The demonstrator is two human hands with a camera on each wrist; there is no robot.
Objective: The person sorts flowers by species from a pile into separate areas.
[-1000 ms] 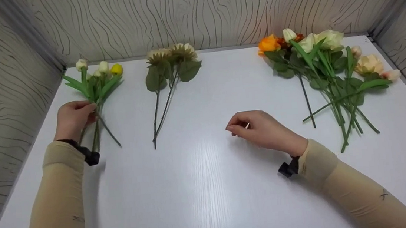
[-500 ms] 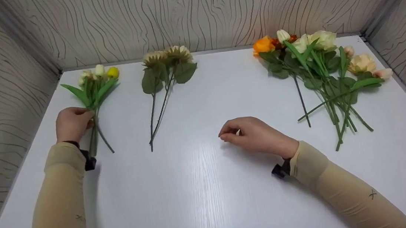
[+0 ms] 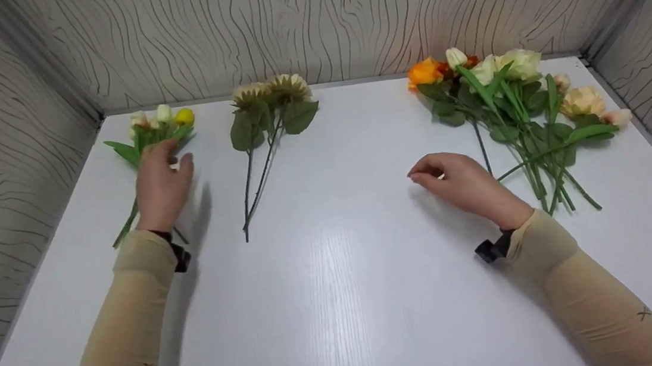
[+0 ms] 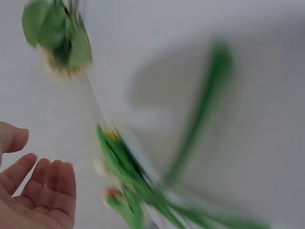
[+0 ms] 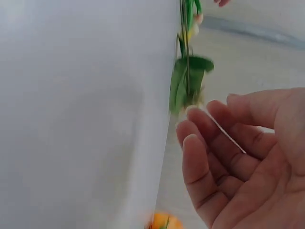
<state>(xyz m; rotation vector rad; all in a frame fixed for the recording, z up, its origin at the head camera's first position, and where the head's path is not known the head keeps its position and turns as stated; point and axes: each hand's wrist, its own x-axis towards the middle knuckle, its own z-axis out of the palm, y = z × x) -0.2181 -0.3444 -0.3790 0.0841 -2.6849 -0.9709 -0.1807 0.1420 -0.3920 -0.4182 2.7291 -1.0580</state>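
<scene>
Shifted rightward from the tulip bunch (image 3: 163, 114) it pinched 0.5 seconds ago, my left hand (image 3: 162, 185) hovers above it, thumb and fingers apart, holding nothing. I see the blooms lying just beyond its fingertips on the white table (image 3: 337, 301). My right hand (image 3: 465, 184), having moved right, holds nothing, fingers loosely curved, near the mixed flower pile (image 3: 510, 111).

Head cam high, fwd/down over tbl (image 3: 337, 301); wrist cams close, tulips (image 3: 164, 114) in all.
</scene>
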